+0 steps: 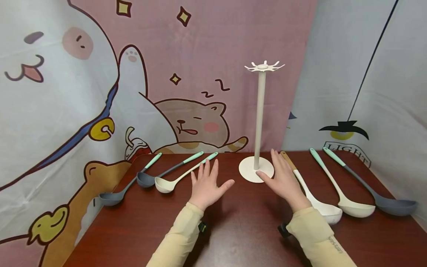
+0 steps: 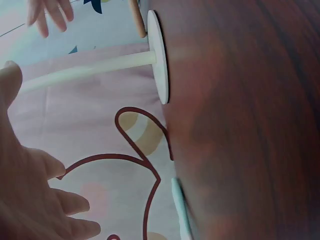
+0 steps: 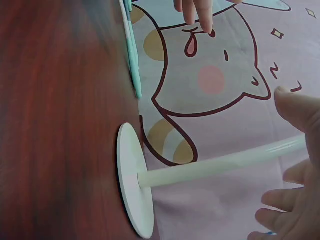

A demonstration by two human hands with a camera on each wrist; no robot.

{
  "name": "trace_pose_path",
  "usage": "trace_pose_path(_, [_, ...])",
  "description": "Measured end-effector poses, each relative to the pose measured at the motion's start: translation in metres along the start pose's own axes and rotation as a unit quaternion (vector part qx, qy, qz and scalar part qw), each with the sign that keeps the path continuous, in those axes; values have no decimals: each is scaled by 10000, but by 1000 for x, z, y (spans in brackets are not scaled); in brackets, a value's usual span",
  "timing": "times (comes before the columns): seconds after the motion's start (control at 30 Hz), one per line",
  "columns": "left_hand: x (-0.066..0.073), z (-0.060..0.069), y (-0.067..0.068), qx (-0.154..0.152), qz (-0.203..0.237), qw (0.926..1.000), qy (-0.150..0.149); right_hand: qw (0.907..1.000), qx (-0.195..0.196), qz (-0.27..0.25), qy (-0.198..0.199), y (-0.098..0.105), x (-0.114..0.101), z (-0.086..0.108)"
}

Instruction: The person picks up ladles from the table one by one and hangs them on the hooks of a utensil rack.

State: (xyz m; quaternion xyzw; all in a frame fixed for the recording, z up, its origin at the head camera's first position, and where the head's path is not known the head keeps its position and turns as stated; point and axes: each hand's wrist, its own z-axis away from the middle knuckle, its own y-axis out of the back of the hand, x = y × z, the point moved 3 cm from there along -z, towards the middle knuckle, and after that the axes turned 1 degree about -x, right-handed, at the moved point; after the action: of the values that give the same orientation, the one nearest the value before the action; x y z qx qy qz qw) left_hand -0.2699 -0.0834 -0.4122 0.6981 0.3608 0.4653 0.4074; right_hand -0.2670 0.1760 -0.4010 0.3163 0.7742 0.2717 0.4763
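Both hands hang above the table with fingers spread and nothing held. In the head view my left hand (image 1: 207,188) is nearest a cream ladle (image 1: 165,184) with a mint handle tip. My right hand (image 1: 283,182) is beside a white stand (image 1: 260,122), which has a round base and a ring of hooks on top with nothing hanging on them. Close to the right hand lies a white ladle (image 1: 328,212) with a wooden-coloured handle. The left wrist view shows the left hand (image 2: 35,190) apart from the stand's pole (image 2: 100,69); the right wrist view shows the right hand (image 3: 295,185) near the pole (image 3: 225,164).
Two grey ladles (image 1: 111,198) (image 1: 145,179) lie on the left of the brown table (image 1: 233,237). At the right lie another cream ladle (image 1: 357,208) and a large grey ladle (image 1: 395,205). A cartoon-printed cloth (image 1: 213,44) hangs behind the table.
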Motion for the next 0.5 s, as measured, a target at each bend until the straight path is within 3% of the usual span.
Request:
trace_pose_path(0.2, [-5, -10, -3, 108, 86, 9999, 20, 9982, 160, -406, -417, -4, -1, -28])
trace_pose_path(0.5, [-19, -21, -9, 277, -77, 9996, 9, 9950, 383, -728, -563, -8, -3, -59])
